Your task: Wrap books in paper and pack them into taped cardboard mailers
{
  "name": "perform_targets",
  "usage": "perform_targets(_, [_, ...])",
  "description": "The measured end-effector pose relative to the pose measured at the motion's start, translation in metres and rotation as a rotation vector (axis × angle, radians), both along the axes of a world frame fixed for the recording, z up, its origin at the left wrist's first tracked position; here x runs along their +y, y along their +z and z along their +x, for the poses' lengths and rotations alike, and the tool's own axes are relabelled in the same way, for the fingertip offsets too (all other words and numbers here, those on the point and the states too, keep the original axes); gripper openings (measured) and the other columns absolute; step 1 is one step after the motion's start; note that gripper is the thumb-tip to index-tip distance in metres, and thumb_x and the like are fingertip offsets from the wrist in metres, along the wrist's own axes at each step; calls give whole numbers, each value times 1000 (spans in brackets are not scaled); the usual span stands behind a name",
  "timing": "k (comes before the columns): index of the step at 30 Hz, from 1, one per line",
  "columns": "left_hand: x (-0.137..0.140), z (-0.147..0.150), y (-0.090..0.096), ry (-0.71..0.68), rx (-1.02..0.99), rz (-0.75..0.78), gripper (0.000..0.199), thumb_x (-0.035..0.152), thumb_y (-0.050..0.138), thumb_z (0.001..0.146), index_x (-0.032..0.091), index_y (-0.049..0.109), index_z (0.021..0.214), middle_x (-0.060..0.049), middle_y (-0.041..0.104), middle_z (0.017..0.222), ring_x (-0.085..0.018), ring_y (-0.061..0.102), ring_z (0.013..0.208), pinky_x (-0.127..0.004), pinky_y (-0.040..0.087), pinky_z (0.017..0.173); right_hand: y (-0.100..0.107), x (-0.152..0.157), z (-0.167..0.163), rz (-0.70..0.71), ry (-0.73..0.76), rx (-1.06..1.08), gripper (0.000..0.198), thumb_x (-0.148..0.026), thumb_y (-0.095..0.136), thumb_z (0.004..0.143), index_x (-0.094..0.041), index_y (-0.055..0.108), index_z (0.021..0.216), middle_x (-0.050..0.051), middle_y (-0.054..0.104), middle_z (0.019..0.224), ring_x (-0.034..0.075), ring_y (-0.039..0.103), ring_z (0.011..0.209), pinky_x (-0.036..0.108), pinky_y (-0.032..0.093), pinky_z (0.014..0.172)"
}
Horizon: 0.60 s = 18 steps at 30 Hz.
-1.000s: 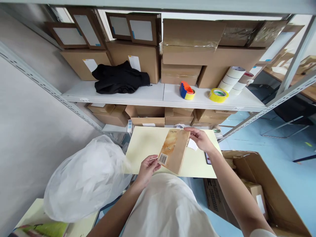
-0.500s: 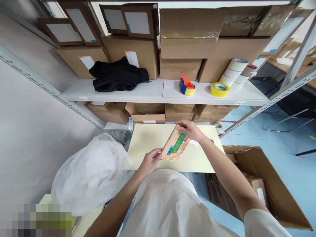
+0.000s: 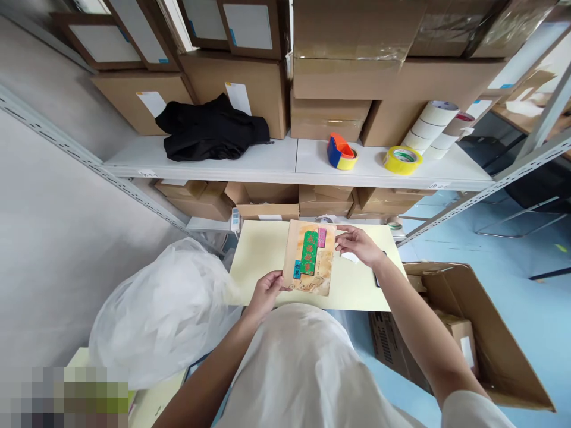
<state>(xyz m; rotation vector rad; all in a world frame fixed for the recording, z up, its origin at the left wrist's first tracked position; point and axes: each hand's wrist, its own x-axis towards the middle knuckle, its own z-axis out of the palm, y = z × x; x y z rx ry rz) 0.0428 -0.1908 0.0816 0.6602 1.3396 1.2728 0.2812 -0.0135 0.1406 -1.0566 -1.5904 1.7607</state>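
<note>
A worn book (image 3: 309, 257) with a tan cover and a green title panel faces me above the pale yellow tabletop (image 3: 250, 255). My left hand (image 3: 267, 291) pinches its lower left edge between thumb and fingers. At the upper right edge, my right hand (image 3: 359, 245) has its thumb and fingertips closed on the book. Under the right hand lies a white slip of paper (image 3: 350, 257). A dark phone-like object (image 3: 377, 277) shows partly beside my right forearm.
Behind the table, a shelf (image 3: 267, 163) carries cartons, a black garment (image 3: 216, 131), a tape dispenser (image 3: 341, 153) and yellow tape (image 3: 402, 160). A filmy plastic bag (image 3: 160, 315) bulges at the left. An open carton (image 3: 499, 339) stands on the floor at the right.
The book has turned from a steep tilt to face me, its cover now fully visible. My right hand has shifted from its top edge to the right edge.
</note>
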Motion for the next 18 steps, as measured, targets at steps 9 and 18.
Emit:
perform_targets(9, [7,-1,-1,-1,-41,-22,43,50,69,69,15,63,93,-9,70,95,-20,68,77,-35,52,80,-34,-75,-24,-76,-42,127,80,-37,67,75,-36,26,144,3,58,105,15,61,83,34,52,75])
perform_targets(18, [24,-27,-16,77,163,-38,41,39,69,70,16,68,104,-7,69,90,-16,63,76,-27,49,76,-65,-66,-51,-234,-160,98,85,-37,66,73,-41,21,145,0,53,96,15,59,77,33,55,66])
